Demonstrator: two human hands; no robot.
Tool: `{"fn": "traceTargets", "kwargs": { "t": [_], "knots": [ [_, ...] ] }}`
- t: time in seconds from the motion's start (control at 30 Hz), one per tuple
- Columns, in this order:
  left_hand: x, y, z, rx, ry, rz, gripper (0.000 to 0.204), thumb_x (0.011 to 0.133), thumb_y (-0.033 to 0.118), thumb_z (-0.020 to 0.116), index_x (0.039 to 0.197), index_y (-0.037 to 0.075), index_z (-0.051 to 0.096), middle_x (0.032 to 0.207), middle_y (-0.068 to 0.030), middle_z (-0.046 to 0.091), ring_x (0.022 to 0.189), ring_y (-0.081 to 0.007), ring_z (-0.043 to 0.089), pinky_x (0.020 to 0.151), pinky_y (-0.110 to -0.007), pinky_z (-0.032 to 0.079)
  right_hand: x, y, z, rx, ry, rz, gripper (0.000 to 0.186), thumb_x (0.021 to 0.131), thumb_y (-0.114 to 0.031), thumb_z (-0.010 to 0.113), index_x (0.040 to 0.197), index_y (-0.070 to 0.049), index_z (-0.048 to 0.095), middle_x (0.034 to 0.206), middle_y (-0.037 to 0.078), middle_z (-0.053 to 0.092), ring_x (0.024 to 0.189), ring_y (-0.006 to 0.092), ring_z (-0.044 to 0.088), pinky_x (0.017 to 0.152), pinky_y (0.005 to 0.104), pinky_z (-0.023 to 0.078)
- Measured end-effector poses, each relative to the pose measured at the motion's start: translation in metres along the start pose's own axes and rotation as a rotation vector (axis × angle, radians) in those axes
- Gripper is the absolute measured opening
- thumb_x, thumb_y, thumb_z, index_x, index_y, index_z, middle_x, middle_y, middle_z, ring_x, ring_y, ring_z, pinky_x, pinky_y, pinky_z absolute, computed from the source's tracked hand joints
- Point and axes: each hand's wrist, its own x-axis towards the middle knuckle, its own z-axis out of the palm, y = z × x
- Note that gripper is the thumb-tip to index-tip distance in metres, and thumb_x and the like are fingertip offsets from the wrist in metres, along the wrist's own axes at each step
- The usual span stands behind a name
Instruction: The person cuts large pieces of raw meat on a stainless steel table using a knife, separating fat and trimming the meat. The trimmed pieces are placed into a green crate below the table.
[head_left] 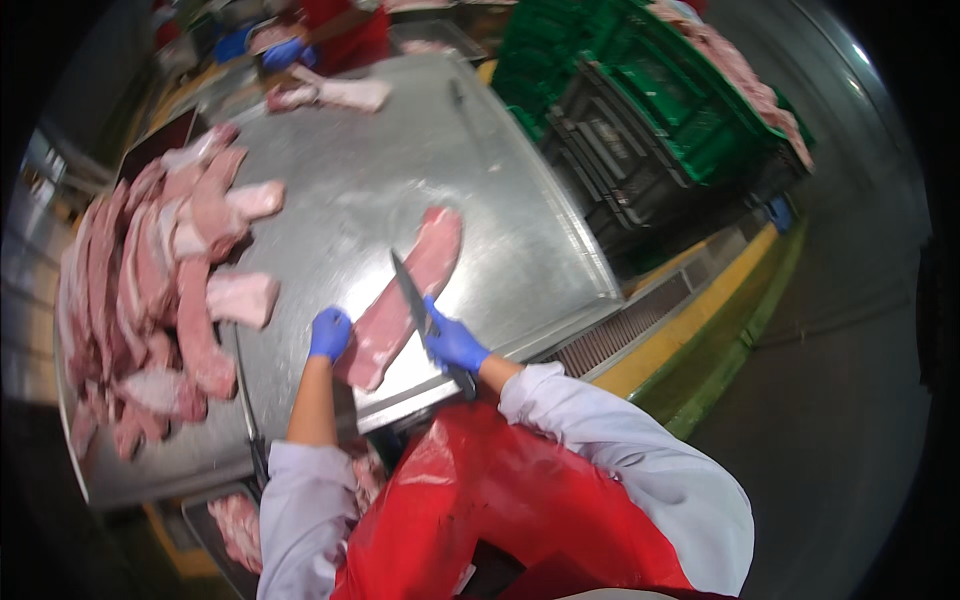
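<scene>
A long pink strip of meat [380,325] lies slantwise on the metal table in front of me. My left hand [331,333], in a blue glove, is closed at the strip's near left edge. Whether anything is between its fingers cannot be seen. Also gloved in blue, my right hand [455,343] grips a knife [408,287] with a dark handle. The blade points away from me and lies over the right side of the strip, its tip toward the far left. I cannot tell if it touches the meat.
Many meat strips are piled at the table's left [150,270]. A long rod-like tool [246,400] lies beside them. Another meat piece [345,93] lies at the far end, near a co-worker's gloved hand [288,53]. Green crates [640,90] stand right; a meat tray [235,530] sits below left.
</scene>
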Motion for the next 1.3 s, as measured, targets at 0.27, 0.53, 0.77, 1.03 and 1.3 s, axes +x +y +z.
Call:
{"fn": "traceTargets", "kwargs": {
  "t": [0.27,0.53,0.77,1.03,1.3],
  "knots": [
    [0.004,0.016,-0.024,0.084,0.011,-0.001,0.02,0.082,0.021,0.061,0.079,0.002,0.068,0.075,-0.0183,0.067,0.068,-0.0238,0.064,0.067,-0.039,0.051,0.064,-0.032,0.063,-0.171,0.029,-0.085,0.084,0.087,-0.006,0.055,0.159,-0.009,0.012,0.077,0.011,0.066,0.059,0.017,0.063,0.054,0.0339,0.053],
    [0.007,0.012,-0.035,0.183,-0.081,-0.047,0.017,0.083,0.018,0.064,0.084,0.003,0.07,0.077,-0.0113,0.069,0.071,-0.018,0.064,0.069,-0.034,0.052,0.014,-0.018,0.084,-0.575,-0.248,-0.213,0.079,0.087,-0.01,0.052,0.156,0.0,0.015,0.081,0.022,0.07,0.067,0.0339,0.071,0.067,0.041,0.057],
    [-0.01,0.033,-0.065,-0.182,-0.025,-0.04,0.018,0.086,0.019,0.065,0.083,0.001,0.069,0.078,-0.0071,0.068,0.072,-0.0138,0.063,0.069,-0.03,0.052,0.026,-0.037,0.081,-0.563,-0.129,-0.152,0.08,0.089,-0.014,0.051,0.156,0.0,0.009,0.081,0.026,0.069,0.068,0.0359,0.07,0.068,0.0424,0.057],
    [-0.033,0.044,-0.094,-0.403,0.126,-0.045,0.016,0.091,0.017,0.065,0.091,0.002,0.067,0.079,-0.006,0.067,0.066,-0.0096,0.059,0.059,-0.025,0.047,-0.058,-0.033,0.075,-0.475,-0.346,-0.039,0.076,0.087,-0.008,0.05,0.156,-0.002,0.019,0.075,0.02,0.067,0.056,0.0252,0.066,0.055,0.0375,0.055],
    [-0.134,0.057,-0.172,-0.398,0.07,0.04,0.019,0.095,0.021,0.065,0.092,0.003,0.065,0.077,-0.0001,0.062,0.069,-0.0059,0.05,0.062,-0.023,0.042,-0.05,-0.039,0.092,-0.59,-0.367,-0.075,0.07,0.093,-0.01,0.046,0.157,-0.007,0.019,0.074,0.02,0.068,0.055,0.0246,0.067,0.055,0.0374,0.054]
  ]
}}
